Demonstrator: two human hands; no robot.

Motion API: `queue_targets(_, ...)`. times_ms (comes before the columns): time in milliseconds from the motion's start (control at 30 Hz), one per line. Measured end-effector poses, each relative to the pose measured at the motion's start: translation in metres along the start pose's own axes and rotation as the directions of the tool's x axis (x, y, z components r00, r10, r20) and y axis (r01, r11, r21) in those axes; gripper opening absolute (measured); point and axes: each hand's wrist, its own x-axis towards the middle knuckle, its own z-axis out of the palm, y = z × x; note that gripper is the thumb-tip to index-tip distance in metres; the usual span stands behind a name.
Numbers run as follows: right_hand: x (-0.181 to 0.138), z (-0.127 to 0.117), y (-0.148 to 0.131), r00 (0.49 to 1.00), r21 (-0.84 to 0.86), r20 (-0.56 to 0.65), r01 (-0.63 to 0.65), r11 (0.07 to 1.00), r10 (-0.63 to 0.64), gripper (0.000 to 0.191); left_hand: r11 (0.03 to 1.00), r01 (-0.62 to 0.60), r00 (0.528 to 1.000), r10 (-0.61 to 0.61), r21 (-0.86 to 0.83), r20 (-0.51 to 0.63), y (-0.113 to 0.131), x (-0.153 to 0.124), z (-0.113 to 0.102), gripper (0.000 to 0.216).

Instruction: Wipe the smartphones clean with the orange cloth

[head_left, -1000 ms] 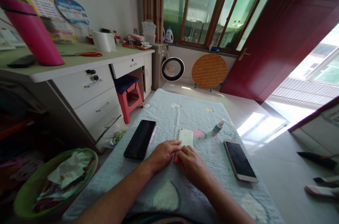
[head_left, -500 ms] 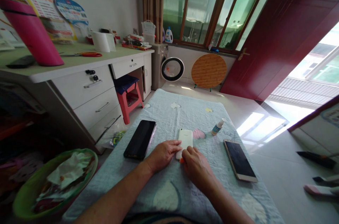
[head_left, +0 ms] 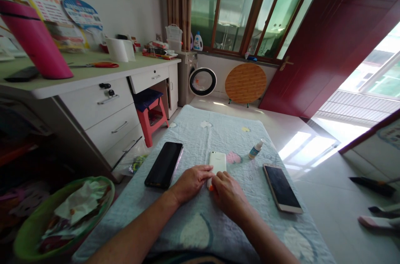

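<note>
A white phone (head_left: pixel 218 160) lies back up on the pale blue quilted cloth (head_left: pixel 184 139). My left hand (head_left: pixel 194 178) rests its outstretched fingers on the phone's left side, holding nothing. Curled over the phone's lower part is my right hand (head_left: pixel 225 189), closed round a small orange-ended thing (head_left: pixel 211 188), mostly hidden by the fingers. A black phone (head_left: pixel 164 165) lies to the left of my left hand. On the right lies a gold-framed phone (head_left: pixel 283 188), screen up. A small spray bottle (head_left: pixel 256 149) with a clear cap stands beyond my right hand.
To the left is a desk (head_left: pixel 93 73) bearing a pink flask (head_left: pixel 40 41) and scissors (head_left: pixel 103 65). A green waste basket (head_left: pixel 26 237) stands below it. Farther off are a red stool (head_left: pixel 153 120), a washing machine (head_left: pixel 187 76) and a round wooden tabletop (head_left: pixel 245 83).
My right hand has shifted very slightly, and its orange-ended thing shows a little farther left. The view has drifted slightly. The phones and bottle keep their places on the cloth.
</note>
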Motion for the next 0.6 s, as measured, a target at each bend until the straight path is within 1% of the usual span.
queue_targets(133, 0.009, 0.009, -0.012, 1.000, -0.018, -0.011, 0.028, 0.999, -0.028, 0.012, 0.999, -0.006, 1.000, 0.005, -0.033, -0.005, 0.004, -0.001, -0.002, 0.031)
queue_targets(300, 0.008, 0.008, -0.019, 1.000, -0.054, -0.018, -0.015, 0.998, 0.014, 0.012, 0.999, -0.028, 1.000, 0.027, -0.036, -0.016, 0.005, -0.001, -0.002, 0.033)
queue_targets(467, 0.001, -0.002, -0.012, 0.996, -0.048, 0.022, -0.087, 0.995, 0.088, 0.010, 1.000, 0.000, 1.000, 0.000, -0.007, 0.016, 0.005, -0.001, -0.003, 0.032)
queue_targets(600, -0.009, -0.006, 0.001, 0.990, -0.030, 0.038, -0.136, 0.990, 0.137, 0.012, 1.000, -0.016, 1.000, 0.016, 0.019, 0.005, 0.000, -0.001, 0.000, 0.036)
